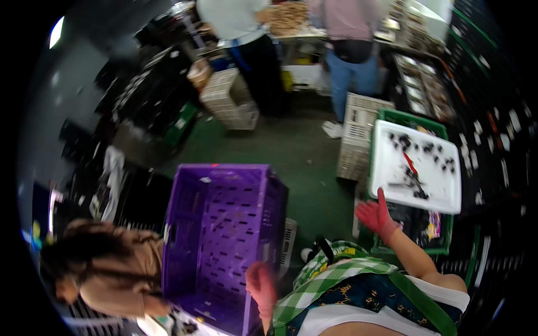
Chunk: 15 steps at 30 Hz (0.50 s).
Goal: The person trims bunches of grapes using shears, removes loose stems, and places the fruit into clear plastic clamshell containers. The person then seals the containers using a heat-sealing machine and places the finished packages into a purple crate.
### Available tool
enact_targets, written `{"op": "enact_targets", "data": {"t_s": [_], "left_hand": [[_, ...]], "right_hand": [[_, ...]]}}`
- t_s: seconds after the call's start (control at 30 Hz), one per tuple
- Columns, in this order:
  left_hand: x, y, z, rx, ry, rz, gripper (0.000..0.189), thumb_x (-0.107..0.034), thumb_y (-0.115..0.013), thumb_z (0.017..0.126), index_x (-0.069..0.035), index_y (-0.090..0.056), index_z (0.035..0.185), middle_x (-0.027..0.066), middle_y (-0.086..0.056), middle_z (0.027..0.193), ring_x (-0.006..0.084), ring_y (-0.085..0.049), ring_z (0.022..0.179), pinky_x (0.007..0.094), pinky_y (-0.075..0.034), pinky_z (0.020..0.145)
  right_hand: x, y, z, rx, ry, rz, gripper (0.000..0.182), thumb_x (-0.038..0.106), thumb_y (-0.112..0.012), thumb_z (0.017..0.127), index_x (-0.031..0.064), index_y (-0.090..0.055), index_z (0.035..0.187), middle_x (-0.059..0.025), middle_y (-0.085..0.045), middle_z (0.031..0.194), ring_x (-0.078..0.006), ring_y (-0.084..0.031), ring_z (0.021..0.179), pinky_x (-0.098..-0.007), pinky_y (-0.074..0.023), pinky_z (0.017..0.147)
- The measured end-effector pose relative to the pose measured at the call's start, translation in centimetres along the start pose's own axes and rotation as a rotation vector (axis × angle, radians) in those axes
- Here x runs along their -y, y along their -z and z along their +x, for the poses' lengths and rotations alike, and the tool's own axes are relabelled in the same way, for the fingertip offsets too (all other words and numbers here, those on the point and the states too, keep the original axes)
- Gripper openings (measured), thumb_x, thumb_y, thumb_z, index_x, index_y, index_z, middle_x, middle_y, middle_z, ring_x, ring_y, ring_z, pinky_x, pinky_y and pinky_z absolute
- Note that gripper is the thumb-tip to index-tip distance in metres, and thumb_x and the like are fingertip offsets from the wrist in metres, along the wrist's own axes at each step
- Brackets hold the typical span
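Observation:
My left hand (pixel 261 290), in a pink-red glove, is at the near right rim of a purple plastic crate (pixel 227 235). It is blurred, and whether its fingers grip the rim cannot be told. The crate looks bare inside except for small scraps. My right hand (pixel 378 216), gloved the same way, is held out with fingers apart and nothing in it. Just beyond it is a white plastic tray (pixel 441 185) with scattered small dark round pieces (pixel 404 140), a red-handled tool (pixel 410 163) and a knife-like blade (pixel 399 185). A green crate (pixel 445 239) stands underneath the tray.
On the left, a person in brown (pixel 122 269) bends beside the purple crate. Two people (pixel 235 21) (pixel 349 21) stand at a far worktable. Pale plastic crates (pixel 229 98) (pixel 357 138) stand on the green floor (pixel 311 155). Black crates (pixel 491 138) line the right side.

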<state>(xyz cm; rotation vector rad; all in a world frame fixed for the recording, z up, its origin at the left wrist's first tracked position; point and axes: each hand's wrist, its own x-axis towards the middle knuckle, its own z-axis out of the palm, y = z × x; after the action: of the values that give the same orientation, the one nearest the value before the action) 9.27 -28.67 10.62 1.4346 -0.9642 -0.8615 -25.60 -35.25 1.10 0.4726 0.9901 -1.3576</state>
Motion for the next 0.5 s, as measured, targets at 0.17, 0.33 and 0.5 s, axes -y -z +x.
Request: {"op": "enact_targets", "data": {"t_s": [0.17, 0.33, 0.5], "left_hand": [[0.0, -1.0, 3.1, 0.232, 0.006, -0.028, 0.018, -0.014, -0.056, 0.085, -0.001, -0.055, 0.097, 0.0039, -0.059, 0.086, 0.0115, -0.053, 0.078, 0.025, -0.044, 0.073], [1.1, 0.0, 5.7, 0.294, -0.043, -0.041, 0.027, -0.022, -0.058, 0.084, 0.001, -0.055, 0.1, 0.0079, -0.06, 0.088, 0.0157, -0.056, 0.083, 0.0282, -0.044, 0.077], [1.5, 1.1, 6.9, 0.296, 0.005, -0.112, 0.026, -0.019, -0.057, 0.086, 0.001, -0.054, 0.103, 0.0069, -0.06, 0.092, 0.0113, -0.054, 0.08, 0.0242, -0.044, 0.071]], "right_hand": [[1.2, 2.6, 6.6, -0.017, 0.23, 0.227, 0.093, 0.061, -0.064, 0.066, 0.0007, -0.03, 0.128, -0.0145, -0.03, 0.133, -0.0286, -0.032, 0.121, -0.0455, -0.0311, 0.098], [1.9, 3.1, 10.9, -0.047, 0.34, 0.389, 0.054, 0.048, -0.061, 0.076, 0.0034, -0.046, 0.102, -0.0128, -0.049, 0.103, -0.0277, -0.049, 0.091, -0.0392, -0.0451, 0.08], [-2.0, 1.6, 6.2, -0.095, 0.578, 0.237, 0.044, 0.033, -0.061, 0.082, 0.0099, -0.045, 0.116, -0.0099, -0.048, 0.1, -0.0232, -0.05, 0.088, -0.0369, -0.0484, 0.078]]}}
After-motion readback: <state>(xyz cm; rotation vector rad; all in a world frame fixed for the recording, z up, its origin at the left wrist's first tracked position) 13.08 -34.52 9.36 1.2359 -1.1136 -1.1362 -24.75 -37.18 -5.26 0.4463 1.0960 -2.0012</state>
